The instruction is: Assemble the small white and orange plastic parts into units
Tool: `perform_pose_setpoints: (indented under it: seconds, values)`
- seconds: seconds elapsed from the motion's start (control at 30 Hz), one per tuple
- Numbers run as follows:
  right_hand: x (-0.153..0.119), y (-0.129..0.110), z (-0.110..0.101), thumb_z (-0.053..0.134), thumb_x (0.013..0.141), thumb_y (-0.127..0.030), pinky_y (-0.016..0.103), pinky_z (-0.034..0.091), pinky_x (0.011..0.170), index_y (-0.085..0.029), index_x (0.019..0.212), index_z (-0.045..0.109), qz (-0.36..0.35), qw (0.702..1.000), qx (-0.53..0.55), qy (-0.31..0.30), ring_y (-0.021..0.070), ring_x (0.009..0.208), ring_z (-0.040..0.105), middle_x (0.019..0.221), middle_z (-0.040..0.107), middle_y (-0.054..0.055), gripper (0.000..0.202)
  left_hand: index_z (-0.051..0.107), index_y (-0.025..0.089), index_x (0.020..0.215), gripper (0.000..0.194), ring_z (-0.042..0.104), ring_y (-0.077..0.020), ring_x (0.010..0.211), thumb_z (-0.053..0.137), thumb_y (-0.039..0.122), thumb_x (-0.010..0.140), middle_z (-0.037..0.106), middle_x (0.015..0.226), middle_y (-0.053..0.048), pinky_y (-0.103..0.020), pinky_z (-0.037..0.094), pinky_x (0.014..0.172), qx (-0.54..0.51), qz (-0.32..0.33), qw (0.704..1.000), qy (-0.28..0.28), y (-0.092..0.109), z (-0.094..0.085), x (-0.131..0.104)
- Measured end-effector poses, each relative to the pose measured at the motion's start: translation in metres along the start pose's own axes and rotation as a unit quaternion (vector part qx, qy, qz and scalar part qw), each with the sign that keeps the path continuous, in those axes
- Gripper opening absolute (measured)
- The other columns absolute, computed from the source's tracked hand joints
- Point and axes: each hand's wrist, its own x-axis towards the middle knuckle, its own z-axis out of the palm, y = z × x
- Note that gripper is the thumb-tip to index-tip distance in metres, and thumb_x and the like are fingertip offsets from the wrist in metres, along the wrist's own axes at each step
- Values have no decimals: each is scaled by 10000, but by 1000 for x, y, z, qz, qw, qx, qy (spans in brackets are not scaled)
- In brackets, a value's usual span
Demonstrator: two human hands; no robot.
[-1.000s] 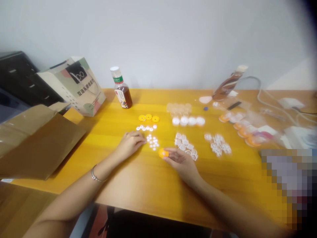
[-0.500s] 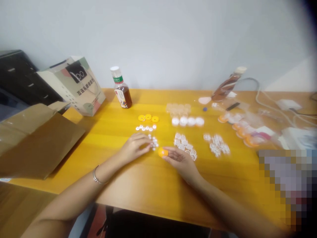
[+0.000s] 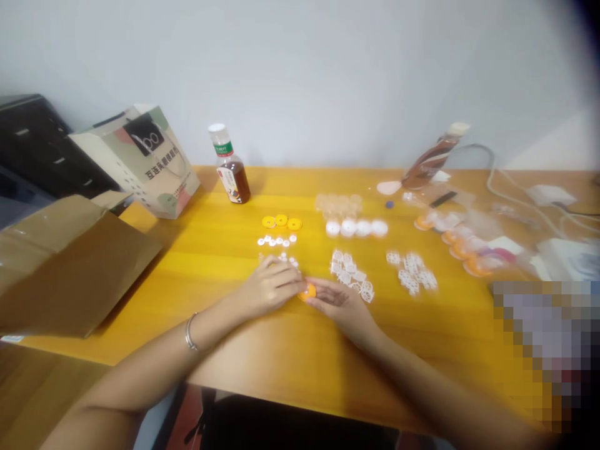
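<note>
Right hand (image 3: 344, 307) — its grip clamped on the orange disc (image 3: 307, 292), just above the bench (image 3: 262, 369); left hand (image 3: 274, 287) reaches its fingertips to it, fingers together. 3 yellow discs (image 3: 281, 221) lie farther off.

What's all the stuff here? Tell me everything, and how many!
Wooden table: 1, yellow-brown, centre
Plain wall: 1, pale grey, behind
Open cardboard box: 1, brown, left
Printed paper bag: 1, cream-green, back left
Boxy furniture: black, far left, count unclear
Capped plastic bottles: 2, brown, back left and right
Flat discs: 3, yellow, mid-table
Tiny round pieces: many, white, nearer
Round pieces: several, clear, back centre
Thick discs: 4, white, nearer
Lattice pieces: 2 groups, white, right-centre
Small piece: 1, blue, back right
Blurry clutter: orange-white, right
Cable: pale, right
Round piece: 1, orange, right hand
Bracelet: 1, silver, left wrist
Bare hands: 2, front centre
</note>
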Motion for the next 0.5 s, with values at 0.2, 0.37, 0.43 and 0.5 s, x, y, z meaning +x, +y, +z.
perform_pose_setpoints:
  seconds: [0.2,0.37,0.43,0.5]
  values:
    - [0,1,-1,716,628,-248,363,486,879,-220,984,656,3,1000,-4,-17,178,871,658,911,715,18,362,561,217,1004,178,541,-137,918,422,185,898,649,952,-13,-308,318,777,-8,-1,1000,-26,1,-2,-1]
    - [-1,-1,-2,715,621,-253,370,492,866,-202,963,653,2,1000,-22,16,178,846,662,882,717,27,351,556,231,1036,194,535,-131,927,462,185,873,635,976,-14,-288,344,779,-21,-35,999,19,-8,-4,-7]
    - [-1,-2,-3,707,630,-259,367,498,854,-198,960,651,4,999,-35,38,177,826,665,858,717,29,340,575,232,1018,185,535,-134,918,470,204,868,627,975,-20,-283,357,776,-28,-78,996,18,-15,-6,-9]
    - [-1,-2,-3,701,638,-264,361,500,849,-196,969,646,7,998,-43,49,175,824,665,858,716,33,342,591,231,1003,180,539,-139,908,471,233,868,621,973,-24,-280,372,769,-39,-114,993,-7,-21,-7,-11]
